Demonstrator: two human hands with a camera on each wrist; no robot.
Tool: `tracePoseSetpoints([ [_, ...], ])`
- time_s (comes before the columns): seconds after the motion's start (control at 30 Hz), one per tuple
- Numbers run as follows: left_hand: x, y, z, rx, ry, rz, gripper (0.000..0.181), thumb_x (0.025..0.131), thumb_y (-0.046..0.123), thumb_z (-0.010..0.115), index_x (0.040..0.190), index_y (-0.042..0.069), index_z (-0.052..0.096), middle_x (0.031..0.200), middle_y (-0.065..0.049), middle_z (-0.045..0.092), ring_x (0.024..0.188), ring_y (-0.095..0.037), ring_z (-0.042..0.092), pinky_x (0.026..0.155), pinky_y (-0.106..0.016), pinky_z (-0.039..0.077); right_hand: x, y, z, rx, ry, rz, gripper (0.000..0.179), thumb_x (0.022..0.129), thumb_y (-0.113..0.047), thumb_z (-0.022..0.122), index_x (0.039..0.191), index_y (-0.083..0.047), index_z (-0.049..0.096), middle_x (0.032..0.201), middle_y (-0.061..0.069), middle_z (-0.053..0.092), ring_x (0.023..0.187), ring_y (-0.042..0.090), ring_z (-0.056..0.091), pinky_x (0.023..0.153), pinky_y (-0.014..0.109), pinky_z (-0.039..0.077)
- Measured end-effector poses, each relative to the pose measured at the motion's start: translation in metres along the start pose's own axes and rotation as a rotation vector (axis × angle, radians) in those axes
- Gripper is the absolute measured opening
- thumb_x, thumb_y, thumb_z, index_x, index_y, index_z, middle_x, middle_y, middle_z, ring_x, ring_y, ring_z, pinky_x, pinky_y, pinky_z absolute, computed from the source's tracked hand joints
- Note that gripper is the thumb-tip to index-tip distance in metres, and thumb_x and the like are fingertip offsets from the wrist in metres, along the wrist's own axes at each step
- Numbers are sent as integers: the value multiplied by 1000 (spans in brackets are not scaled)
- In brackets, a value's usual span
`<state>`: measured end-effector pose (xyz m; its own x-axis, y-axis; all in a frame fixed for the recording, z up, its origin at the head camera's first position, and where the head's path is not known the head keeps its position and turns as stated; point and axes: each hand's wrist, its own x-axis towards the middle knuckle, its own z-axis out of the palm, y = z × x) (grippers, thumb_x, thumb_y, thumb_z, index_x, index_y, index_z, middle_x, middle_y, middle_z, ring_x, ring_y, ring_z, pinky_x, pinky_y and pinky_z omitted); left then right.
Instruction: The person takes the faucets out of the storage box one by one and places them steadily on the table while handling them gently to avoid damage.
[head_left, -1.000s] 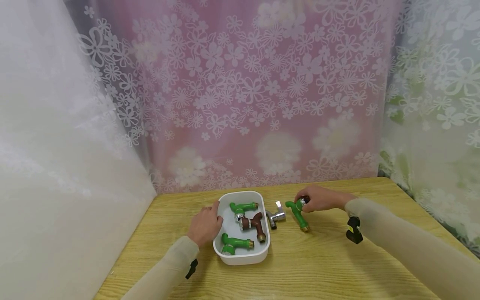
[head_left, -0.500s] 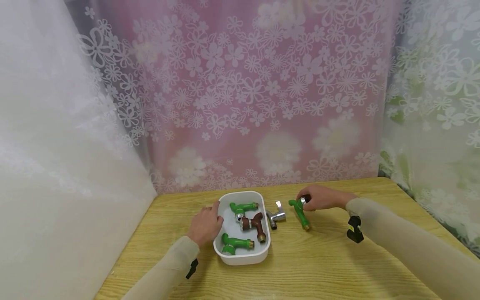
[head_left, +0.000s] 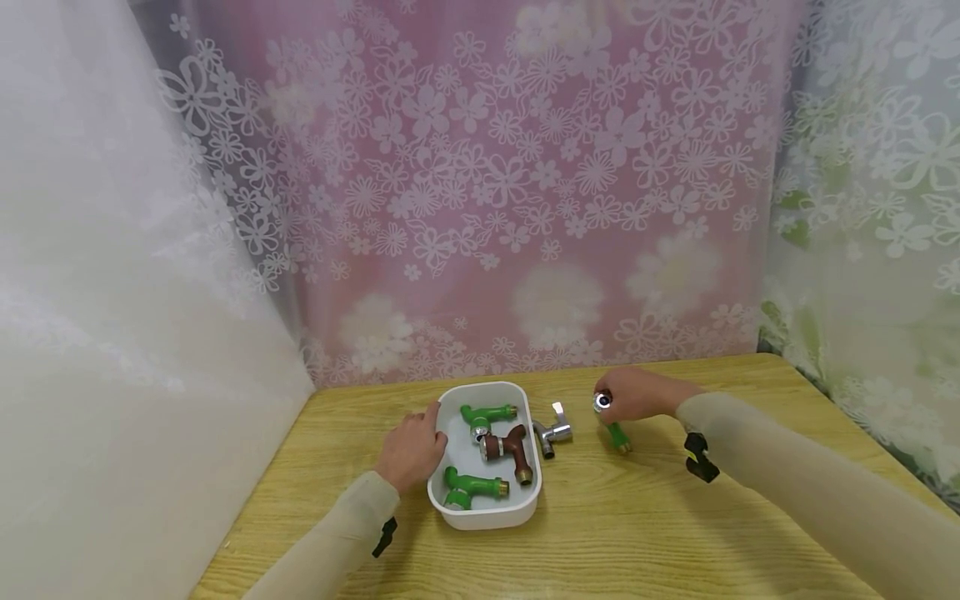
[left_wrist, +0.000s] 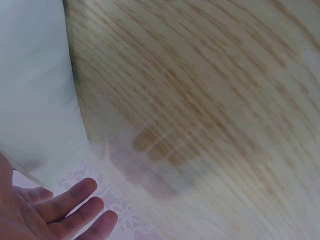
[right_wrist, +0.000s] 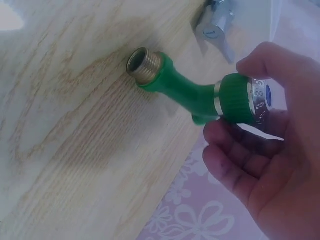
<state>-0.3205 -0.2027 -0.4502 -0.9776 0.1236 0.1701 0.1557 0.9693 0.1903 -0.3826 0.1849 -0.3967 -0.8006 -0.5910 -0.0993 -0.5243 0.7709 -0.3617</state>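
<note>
Head view: right hand (head_left: 636,393) pinches green, brass-threaded tap (head_left: 617,436) right of white plastic tub (head_left: 489,522); relaxed left hand (head_left: 410,450) touches tub. Seemingly a handling step, needing steadiness next.

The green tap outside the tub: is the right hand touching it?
Touching. The right wrist view shows the right hand pinching the green tap by its ribbed end.

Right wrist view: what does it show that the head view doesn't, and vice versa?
Only right wrist: the open bore of the held tap and lettering on its chrome ring.

Only head: the left hand at the bin, and the two green taps and brown tap inside.

Both: the right hand gripping the held tap, the chrome tap, table and flowered curtain.
</note>
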Motion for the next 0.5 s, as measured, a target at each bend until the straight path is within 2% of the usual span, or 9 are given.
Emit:
tracePoseSetpoints([
  [0.07,0,0,0,3,1,-1,54,101,28,52,150,7,42,131,-18,65,119,-35,62,92,-52,55,3,-2,1,-62,8,5,5,85,-19,69,84,-14,67,66,-6,54,57,9,40,55,27,33],
  [0.23,-1,0,-2,1,-9,-4,55,101,28,51,150,7,42,132,-18,65,120,-35,61,94,-52,54,10,-8,5,-201,28,4,24,83,-22,68,65,-21,52,61,-9,42,53,8,32,52,27,27],
  [0.4,-1,1,-2,-5,-10,-3,55,101,28,51,150,7,42,132,-18,64,121,-35,61,94,-53,53,17,-14,8,-267,25,42,30,81,-24,68,62,-21,45,61,-8,38,52,9,30,50,27,25],
  [0.5,-1,1,-2,-5,-10,-6,55,101,28,51,150,7,42,132,-18,64,121,-35,61,93,-53,54,19,-19,10,-313,25,51,31,83,-25,69,63,-19,46,63,-5,41,53,10,32,50,28,26],
])
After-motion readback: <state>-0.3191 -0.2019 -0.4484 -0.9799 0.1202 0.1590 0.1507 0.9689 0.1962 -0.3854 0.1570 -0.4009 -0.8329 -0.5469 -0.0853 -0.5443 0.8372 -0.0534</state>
